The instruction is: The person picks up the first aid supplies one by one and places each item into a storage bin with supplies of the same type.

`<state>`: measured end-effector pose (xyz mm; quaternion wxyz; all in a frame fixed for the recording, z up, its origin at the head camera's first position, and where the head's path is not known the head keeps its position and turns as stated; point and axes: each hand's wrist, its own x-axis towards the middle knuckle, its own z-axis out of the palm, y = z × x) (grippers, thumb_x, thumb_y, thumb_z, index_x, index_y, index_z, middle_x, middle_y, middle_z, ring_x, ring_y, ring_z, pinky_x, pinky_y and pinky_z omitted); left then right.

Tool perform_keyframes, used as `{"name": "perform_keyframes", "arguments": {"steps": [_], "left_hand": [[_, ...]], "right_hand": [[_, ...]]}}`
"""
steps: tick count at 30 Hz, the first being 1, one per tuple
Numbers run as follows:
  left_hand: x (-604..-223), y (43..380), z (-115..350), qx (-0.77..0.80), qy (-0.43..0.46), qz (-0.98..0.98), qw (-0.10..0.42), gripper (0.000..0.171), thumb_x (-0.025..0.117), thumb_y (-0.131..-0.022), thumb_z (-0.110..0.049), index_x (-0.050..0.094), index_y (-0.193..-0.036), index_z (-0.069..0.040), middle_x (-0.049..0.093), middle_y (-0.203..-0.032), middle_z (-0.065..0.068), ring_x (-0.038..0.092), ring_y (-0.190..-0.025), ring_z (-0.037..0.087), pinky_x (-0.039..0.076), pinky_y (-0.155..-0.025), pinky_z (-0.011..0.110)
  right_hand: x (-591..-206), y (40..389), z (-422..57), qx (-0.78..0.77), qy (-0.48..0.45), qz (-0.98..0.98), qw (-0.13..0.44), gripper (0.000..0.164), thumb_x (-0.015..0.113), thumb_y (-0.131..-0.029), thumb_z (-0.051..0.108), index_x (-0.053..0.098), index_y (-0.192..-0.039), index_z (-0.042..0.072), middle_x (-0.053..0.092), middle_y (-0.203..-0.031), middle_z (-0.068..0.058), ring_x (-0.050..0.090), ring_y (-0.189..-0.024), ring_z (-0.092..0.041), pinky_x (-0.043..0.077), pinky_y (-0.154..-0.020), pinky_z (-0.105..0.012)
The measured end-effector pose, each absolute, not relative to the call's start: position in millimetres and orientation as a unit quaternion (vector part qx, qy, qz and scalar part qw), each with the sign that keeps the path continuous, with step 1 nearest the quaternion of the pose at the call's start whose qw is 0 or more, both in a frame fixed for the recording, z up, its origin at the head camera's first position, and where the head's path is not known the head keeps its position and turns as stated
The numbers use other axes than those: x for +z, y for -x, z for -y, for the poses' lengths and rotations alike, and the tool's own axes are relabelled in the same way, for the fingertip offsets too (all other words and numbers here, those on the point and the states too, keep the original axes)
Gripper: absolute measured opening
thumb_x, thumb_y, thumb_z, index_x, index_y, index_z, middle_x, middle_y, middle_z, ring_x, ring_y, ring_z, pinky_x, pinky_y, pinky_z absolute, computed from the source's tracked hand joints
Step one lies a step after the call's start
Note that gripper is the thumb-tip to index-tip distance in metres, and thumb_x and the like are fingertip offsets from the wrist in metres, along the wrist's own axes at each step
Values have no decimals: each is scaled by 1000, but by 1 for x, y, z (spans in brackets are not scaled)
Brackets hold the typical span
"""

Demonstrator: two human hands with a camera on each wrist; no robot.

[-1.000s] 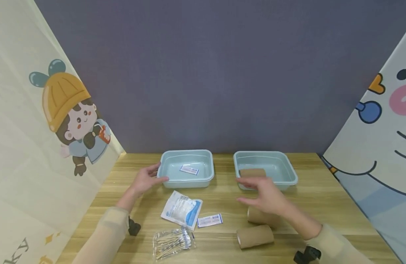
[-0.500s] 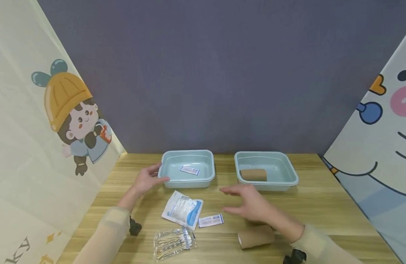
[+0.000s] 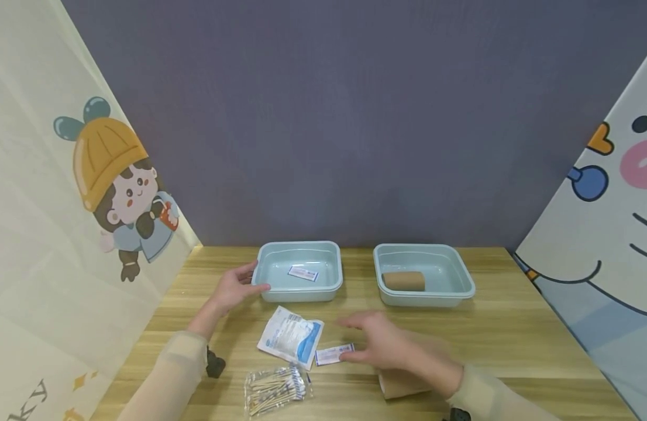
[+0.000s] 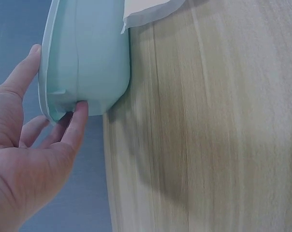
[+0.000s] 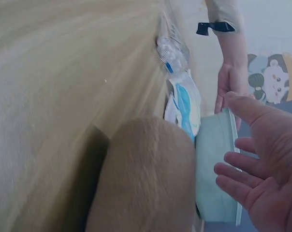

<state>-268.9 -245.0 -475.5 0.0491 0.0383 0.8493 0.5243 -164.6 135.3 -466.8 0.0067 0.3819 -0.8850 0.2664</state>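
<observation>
My left hand (image 3: 233, 289) rests against the left corner of a pale blue-green plastic bin (image 3: 302, 295), thumb along its rim and other fingers at its end wall (image 4: 95, 63). Inside lies a narrow white packet (image 3: 303, 273) with blue print. My right hand (image 3: 378, 342) is empty, fingers and thumb spread, over a matching narrow packet (image 3: 331, 355) whose right end the thumb overlaps. Under the right palm and wrist, partly hidden, are brown cardboard tubes (image 3: 402, 385); one tube (image 5: 146, 174) looms large in the right wrist view.
A second blue-green bin (image 3: 434, 299) at the back right holds a brown tube (image 3: 404, 280). A white and blue pouch (image 3: 292, 337) lies before the left bin, with a clear bag of cotton swabs (image 3: 276, 390) nearer me. A dark partition (image 3: 323, 128) stands behind the table.
My right hand has moved left and toward me, from the front of the right bin to the narrow packet on the table. The left hand stays at its bin.
</observation>
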Motion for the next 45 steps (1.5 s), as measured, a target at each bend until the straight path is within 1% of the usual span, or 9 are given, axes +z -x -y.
{"name": "perform_keyframes", "arguments": {"steps": [7, 12, 17, 20, 25, 33, 37, 40, 45], "left_hand": [[-476, 269, 245, 521, -37, -851, 49, 90, 89, -89, -27, 42, -160, -1, 46, -163, 26, 54, -144, 47, 52, -116, 51], [-476, 269, 244, 524, -42, -849, 48, 89, 88, -90, -25, 41, -161, 0, 44, -163, 27, 54, -144, 48, 52, -115, 52], [-476, 266, 245, 525, -44, -849, 44, 88, 87, -91, -24, 40, -161, 1, 44, -164, 28, 54, -143, 49, 52, -115, 52], [-475, 265, 244, 527, -42, -848, 42, 88, 87, -90, -24, 40, -161, 1, 44, -163, 28, 55, -143, 49, 52, -116, 52], [-476, 265, 243, 523, -39, -850, 41, 89, 88, -89, -25, 41, -160, 0, 45, -163, 27, 55, -143, 48, 51, -116, 51], [-481, 265, 244, 529, -40, -847, 38, 89, 89, -89, -25, 42, -160, 0, 47, -161, 28, 57, -141, 47, 53, -115, 49], [-483, 265, 245, 530, -37, -847, 36, 90, 89, -88, -27, 42, -160, -1, 48, -161, 27, 57, -141, 46, 55, -113, 48], [-484, 266, 245, 532, -31, -845, 36, 90, 90, -87, -27, 43, -160, -3, 49, -160, 27, 58, -141, 46, 56, -112, 47], [-484, 267, 244, 535, -26, -844, 38, 90, 90, -87, -26, 43, -160, -4, 51, -159, 28, 58, -140, 46, 56, -111, 47]], "right_hand": [[-477, 163, -122, 233, -393, 889, -9, 62, 90, -85, 35, 70, -134, 1, 77, -131, -11, 74, -120, -26, 60, -107, -43], [-483, 161, -118, 235, -379, 895, -19, 60, 91, -82, 32, 72, -131, 3, 78, -126, -8, 75, -116, -23, 61, -104, -38], [-490, 157, -114, 226, -374, 898, -48, 59, 91, -82, 33, 72, -132, 7, 77, -128, -3, 72, -119, -20, 60, -106, -35], [-493, 156, -111, 203, -383, 900, -45, 57, 91, -83, 34, 73, -131, 8, 77, -127, -1, 71, -120, -18, 60, -106, -34], [-497, 155, -108, 192, -389, 901, -32, 49, 91, -82, 25, 75, -126, 10, 77, -121, 1, 70, -115, -14, 60, -102, -30], [-503, 155, -107, 188, -392, 900, -34, 35, 86, -83, 11, 80, -118, 11, 77, -109, 6, 66, -106, -5, 60, -93, -22], [-504, 156, -107, 180, -393, 901, -42, 31, 84, -86, 10, 81, -116, 14, 77, -108, 8, 67, -107, -5, 60, -95, -22], [-503, 156, -106, 172, -394, 902, -42, 30, 84, -85, 10, 81, -115, 15, 78, -108, 8, 68, -106, -5, 60, -95, -23], [-502, 155, -107, 169, -402, 899, -38, 32, 84, -81, 9, 81, -113, 13, 78, -104, 6, 67, -97, -1, 59, -88, -18]]}}
